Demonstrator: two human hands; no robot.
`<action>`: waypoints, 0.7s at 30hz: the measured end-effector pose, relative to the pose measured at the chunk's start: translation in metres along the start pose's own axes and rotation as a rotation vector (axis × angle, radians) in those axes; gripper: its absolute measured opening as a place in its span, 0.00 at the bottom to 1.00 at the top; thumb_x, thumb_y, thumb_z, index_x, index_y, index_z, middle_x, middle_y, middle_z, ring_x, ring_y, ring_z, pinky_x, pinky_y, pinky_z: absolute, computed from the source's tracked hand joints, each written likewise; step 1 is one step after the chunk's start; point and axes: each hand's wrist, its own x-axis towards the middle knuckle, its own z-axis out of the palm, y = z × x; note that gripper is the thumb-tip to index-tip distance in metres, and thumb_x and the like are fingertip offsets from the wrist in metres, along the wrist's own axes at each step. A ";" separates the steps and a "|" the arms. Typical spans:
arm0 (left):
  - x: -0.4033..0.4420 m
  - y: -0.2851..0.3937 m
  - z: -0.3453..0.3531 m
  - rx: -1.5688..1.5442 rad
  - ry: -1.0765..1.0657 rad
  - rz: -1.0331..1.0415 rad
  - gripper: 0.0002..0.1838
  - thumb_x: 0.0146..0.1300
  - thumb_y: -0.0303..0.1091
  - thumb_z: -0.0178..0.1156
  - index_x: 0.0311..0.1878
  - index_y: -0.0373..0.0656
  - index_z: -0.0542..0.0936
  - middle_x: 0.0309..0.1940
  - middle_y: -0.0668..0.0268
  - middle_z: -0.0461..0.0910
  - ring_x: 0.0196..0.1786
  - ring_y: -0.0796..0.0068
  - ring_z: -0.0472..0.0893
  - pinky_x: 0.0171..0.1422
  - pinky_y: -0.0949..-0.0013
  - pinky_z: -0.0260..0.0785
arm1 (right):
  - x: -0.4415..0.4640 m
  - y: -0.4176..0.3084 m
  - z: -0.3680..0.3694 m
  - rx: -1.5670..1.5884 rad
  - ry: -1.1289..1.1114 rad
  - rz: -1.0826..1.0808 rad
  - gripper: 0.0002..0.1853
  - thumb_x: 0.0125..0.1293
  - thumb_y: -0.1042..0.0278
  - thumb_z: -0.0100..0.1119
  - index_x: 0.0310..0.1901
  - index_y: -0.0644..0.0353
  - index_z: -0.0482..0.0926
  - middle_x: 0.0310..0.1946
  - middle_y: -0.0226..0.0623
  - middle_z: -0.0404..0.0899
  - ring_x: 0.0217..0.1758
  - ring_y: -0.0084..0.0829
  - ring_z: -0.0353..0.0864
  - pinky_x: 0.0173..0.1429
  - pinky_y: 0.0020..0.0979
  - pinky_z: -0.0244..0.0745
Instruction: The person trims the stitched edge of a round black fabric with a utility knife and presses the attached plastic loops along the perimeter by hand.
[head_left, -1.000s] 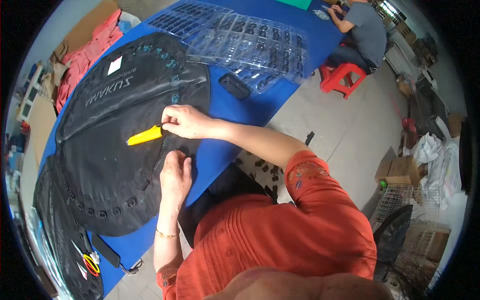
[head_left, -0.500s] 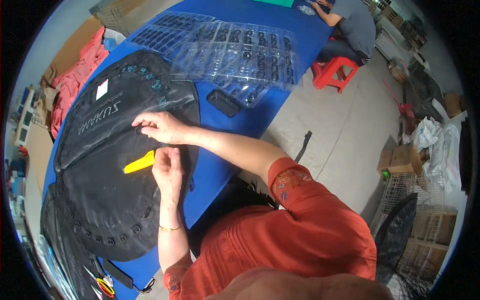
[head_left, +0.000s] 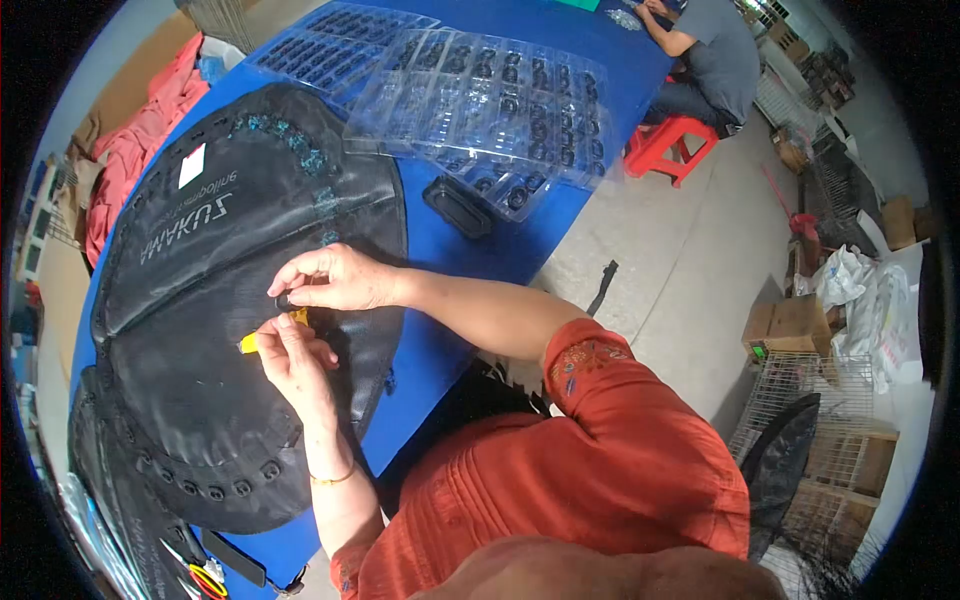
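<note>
My right hand (head_left: 345, 277) pinches a small black ring-like piece (head_left: 283, 301) between thumb and fingers. Just below it my left hand (head_left: 298, 372) is closed, thumb and forefinger pressed together close to that piece; what they grip, if anything, is too small to make out. Both hands are over a large black fabric panel (head_left: 190, 385) with pale printed lettering and a white label (head_left: 192, 166). Beneath the fingers lies a yellow utility knife (head_left: 249, 344), partly covered by my hands. Several black ring fittings (head_left: 217, 493) line the panel's lower edge.
Clear plastic trays (head_left: 480, 95) of black parts lie on the blue table (head_left: 525, 235), beside a small black tray (head_left: 457, 206). Scissors (head_left: 207, 580) and a black phone-like slab (head_left: 234, 558) are near the front corner. A co-worker (head_left: 715, 60) sits on a red stool (head_left: 672, 148).
My left hand has moved up and left to meet the right hand, now covering part of the yellow knife. The right hand keeps its pinch on the ring-like piece.
</note>
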 end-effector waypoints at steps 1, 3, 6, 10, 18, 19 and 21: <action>0.000 0.001 0.000 -0.010 0.002 -0.006 0.12 0.81 0.41 0.54 0.46 0.42 0.72 0.28 0.68 0.74 0.18 0.83 0.71 0.19 0.79 0.62 | -0.001 -0.003 0.001 0.035 -0.025 0.020 0.13 0.67 0.73 0.65 0.52 0.56 0.87 0.36 0.28 0.86 0.40 0.15 0.82 0.48 0.25 0.80; 0.000 0.002 0.000 -0.020 0.005 -0.011 0.12 0.81 0.41 0.53 0.46 0.42 0.72 0.27 0.69 0.74 0.18 0.83 0.71 0.19 0.79 0.62 | -0.002 -0.005 0.004 0.064 -0.062 0.031 0.13 0.67 0.72 0.65 0.53 0.57 0.86 0.36 0.30 0.87 0.41 0.17 0.83 0.48 0.26 0.80; 0.002 0.002 -0.003 0.005 -0.016 -0.023 0.12 0.81 0.41 0.53 0.45 0.42 0.73 0.27 0.69 0.74 0.18 0.84 0.70 0.20 0.79 0.62 | -0.003 -0.006 0.004 0.000 -0.063 0.004 0.12 0.68 0.73 0.64 0.52 0.57 0.86 0.36 0.31 0.87 0.40 0.18 0.84 0.48 0.27 0.80; 0.006 -0.002 -0.005 0.040 -0.024 0.036 0.13 0.81 0.41 0.54 0.41 0.43 0.74 0.25 0.71 0.74 0.18 0.86 0.68 0.21 0.80 0.61 | -0.008 -0.006 0.004 -0.044 -0.066 0.007 0.12 0.68 0.73 0.64 0.52 0.58 0.85 0.35 0.32 0.87 0.39 0.19 0.84 0.47 0.27 0.81; 0.008 -0.004 -0.011 -0.011 -0.115 0.053 0.11 0.79 0.39 0.57 0.40 0.43 0.78 0.21 0.74 0.75 0.18 0.90 0.66 0.21 0.82 0.54 | -0.011 -0.038 -0.013 -0.289 -0.258 0.006 0.20 0.63 0.65 0.70 0.57 0.55 0.83 0.37 0.36 0.86 0.36 0.29 0.85 0.43 0.33 0.81; 0.007 -0.004 -0.010 -0.019 -0.138 0.037 0.11 0.79 0.38 0.57 0.40 0.43 0.78 0.21 0.74 0.75 0.18 0.90 0.65 0.21 0.82 0.53 | -0.012 -0.046 -0.018 -0.346 -0.329 0.020 0.22 0.65 0.67 0.69 0.62 0.54 0.81 0.41 0.37 0.85 0.37 0.30 0.83 0.45 0.33 0.81; 0.005 -0.004 -0.008 -0.049 -0.172 0.011 0.10 0.79 0.37 0.57 0.39 0.44 0.78 0.21 0.75 0.75 0.17 0.91 0.63 0.20 0.82 0.51 | -0.013 -0.056 -0.024 -0.403 -0.374 0.038 0.22 0.65 0.67 0.70 0.62 0.54 0.81 0.41 0.38 0.85 0.37 0.30 0.83 0.45 0.33 0.81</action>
